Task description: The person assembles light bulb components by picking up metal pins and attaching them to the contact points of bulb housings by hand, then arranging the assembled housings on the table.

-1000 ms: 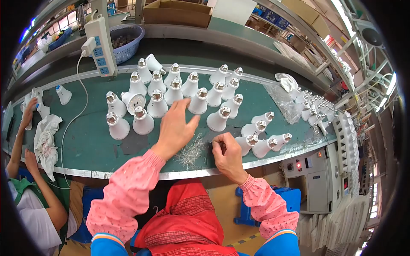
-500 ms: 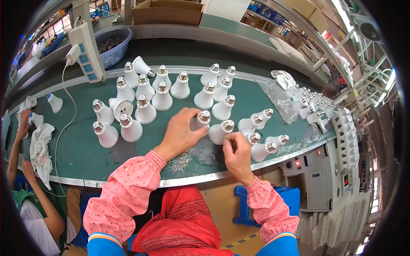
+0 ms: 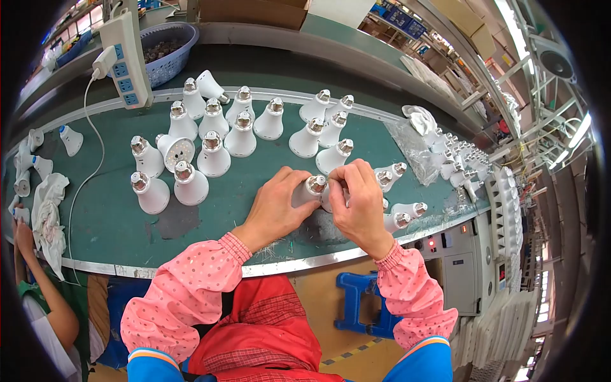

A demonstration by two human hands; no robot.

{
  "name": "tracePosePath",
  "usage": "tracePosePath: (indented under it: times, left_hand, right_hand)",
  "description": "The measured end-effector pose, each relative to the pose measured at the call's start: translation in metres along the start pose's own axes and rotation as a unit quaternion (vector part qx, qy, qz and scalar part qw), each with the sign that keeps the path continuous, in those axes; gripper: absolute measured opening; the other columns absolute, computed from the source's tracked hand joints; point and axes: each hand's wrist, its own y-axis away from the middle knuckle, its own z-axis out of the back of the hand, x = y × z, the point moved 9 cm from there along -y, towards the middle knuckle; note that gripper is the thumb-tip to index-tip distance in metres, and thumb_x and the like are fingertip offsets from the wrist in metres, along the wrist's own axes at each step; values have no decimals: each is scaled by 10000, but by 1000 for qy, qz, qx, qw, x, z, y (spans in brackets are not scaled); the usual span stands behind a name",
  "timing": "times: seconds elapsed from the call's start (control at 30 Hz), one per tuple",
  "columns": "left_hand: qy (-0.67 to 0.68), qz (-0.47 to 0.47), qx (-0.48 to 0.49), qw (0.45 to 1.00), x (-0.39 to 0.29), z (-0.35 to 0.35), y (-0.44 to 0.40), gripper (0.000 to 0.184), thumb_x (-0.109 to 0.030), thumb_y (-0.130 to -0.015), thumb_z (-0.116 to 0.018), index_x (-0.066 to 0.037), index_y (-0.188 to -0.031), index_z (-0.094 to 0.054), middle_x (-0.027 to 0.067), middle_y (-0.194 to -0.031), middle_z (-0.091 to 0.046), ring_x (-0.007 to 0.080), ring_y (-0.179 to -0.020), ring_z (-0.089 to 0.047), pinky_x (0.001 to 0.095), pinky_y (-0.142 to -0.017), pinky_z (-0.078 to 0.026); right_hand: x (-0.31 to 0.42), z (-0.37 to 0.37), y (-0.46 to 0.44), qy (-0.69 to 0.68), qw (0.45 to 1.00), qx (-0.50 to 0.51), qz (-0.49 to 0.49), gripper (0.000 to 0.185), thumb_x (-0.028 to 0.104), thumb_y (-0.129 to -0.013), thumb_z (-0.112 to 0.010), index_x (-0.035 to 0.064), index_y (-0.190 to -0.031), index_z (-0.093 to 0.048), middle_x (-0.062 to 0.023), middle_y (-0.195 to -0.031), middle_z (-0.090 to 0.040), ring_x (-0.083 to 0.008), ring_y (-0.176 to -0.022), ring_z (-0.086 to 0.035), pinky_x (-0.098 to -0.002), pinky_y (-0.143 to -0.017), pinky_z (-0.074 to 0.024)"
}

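My left hand [image 3: 275,207] grips a white light bulb [image 3: 304,193] whose silver screw cap points up. Close beside that cap, my right hand [image 3: 358,200] is closed in a pinch; whatever its fingertips hold is too small or hidden to name. Another bulb behind my right fingers is mostly covered. Bulbs stand cap-up around my hands, among them one bulb [image 3: 334,157] just beyond and another bulb [image 3: 396,221] to the right. Thin wire bits [image 3: 270,253] lie on the green table near my left wrist.
Several bulbs [image 3: 213,156] stand at the left middle of the table [image 3: 121,223], one tilted among them. At the back are a power strip [image 3: 126,60] and a blue basket [image 3: 172,63]. A co-worker's hand [image 3: 24,235] is at far left, near a white cloth [image 3: 49,210].
My right hand has risen and come in beside the cap of the bulb in my left hand. That bulb has shifted slightly right. The view has turned a little; the co-worker's hand has moved down.
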Motion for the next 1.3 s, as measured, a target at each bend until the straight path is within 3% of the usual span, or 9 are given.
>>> tracePosePath:
  times: [0.27, 0.37, 0.57, 0.77, 0.87, 0.93, 1.07, 1.17, 1.3]
  left_hand:
    - [10, 17, -1, 1000, 3, 0, 1, 479, -171, -810, -870, -37, -1232, -687, 106, -982, -625, 236, -730, -602, 368, -689, -513]
    - [11, 75, 46, 996, 5, -2, 1, 465, -192, -821, -841, -37, -1222, -665, 159, -1107, -632, 404, -990, -681, 480, -853, -567]
    - [16, 59, 43, 997, 5, -1, 2, 495, -166, -807, -858, -36, -1238, -654, 156, -1109, -624, 401, -973, -688, 477, -837, -571]
    - [15, 48, 25, 998, 7, -2, 4, 493, -159, -809, -858, -48, -1241, -647, 152, -1105, -619, 397, -956, -691, 477, -830, -575]
    - [35, 23, 0, 999, 5, 1, 4, 481, -149, -810, -838, -28, -1240, -661, 147, -1017, -618, 359, -903, -665, 438, -800, -549]
    - [27, 32, 18, 999, 7, -1, 4, 477, -176, -823, -841, -48, -1240, -650, 149, -1079, -613, 388, -951, -679, 472, -824, -563]
    - [24, 49, 39, 998, 8, -2, 3, 464, -200, -838, -834, -57, -1237, -645, 152, -1107, -607, 406, -982, -684, 494, -840, -567]
    - [30, 48, 37, 998, 8, -2, 3, 463, -197, -839, -833, -57, -1238, -645, 153, -1101, -605, 408, -981, -683, 495, -842, -566]
    - [30, 49, 40, 998, 8, -2, 3, 458, -196, -843, -827, -58, -1240, -644, 154, -1105, -604, 409, -979, -684, 495, -843, -566]
  right_hand:
    - [12, -8, -15, 80, 991, 72, 81, 203, -19, -789, -702, 26, -940, -573, -150, -935, -542, -355, -911, -545, -460, -803, -438]
    - [24, -10, -23, 139, 974, 117, 137, 241, 10, -736, -725, 21, -923, -574, -154, -941, -546, -346, -934, -551, -450, -809, -441]
    - [45, -20, -32, 229, 922, 207, 232, 263, 42, -672, -746, 14, -890, -602, -147, -940, -568, -325, -939, -566, -421, -841, -458]
    - [52, -21, -30, 259, 910, 206, 248, 259, 46, -669, -746, 12, -895, -623, -136, -937, -578, -315, -931, -578, -417, -863, -474]
    - [26, -13, -30, 160, 964, 153, 147, 172, -18, -791, -724, 0, -944, -648, -133, -904, -609, -285, -877, -608, -380, -783, -485]
    - [-3, -14, -30, 0, 985, 171, -19, 113, 6, -876, -712, -8, -981, -674, -102, -884, -649, -211, -833, -617, -331, -752, -483]
    - [-39, -24, -21, -203, 924, 211, -245, 122, 84, -972, -698, -25, -1027, -706, -39, -875, -694, -95, -798, -598, -257, -723, -469]
    - [-38, -27, -23, -246, 900, 225, -281, 125, 111, -970, -707, -7, -1012, -704, 5, -873, -669, -78, -796, -573, -258, -713, -468]
    - [-45, -35, -24, -260, 875, 251, -324, 100, 120, -955, -720, 24, -967, -693, 0, -873, -673, -68, -760, -548, -244, -682, -445]
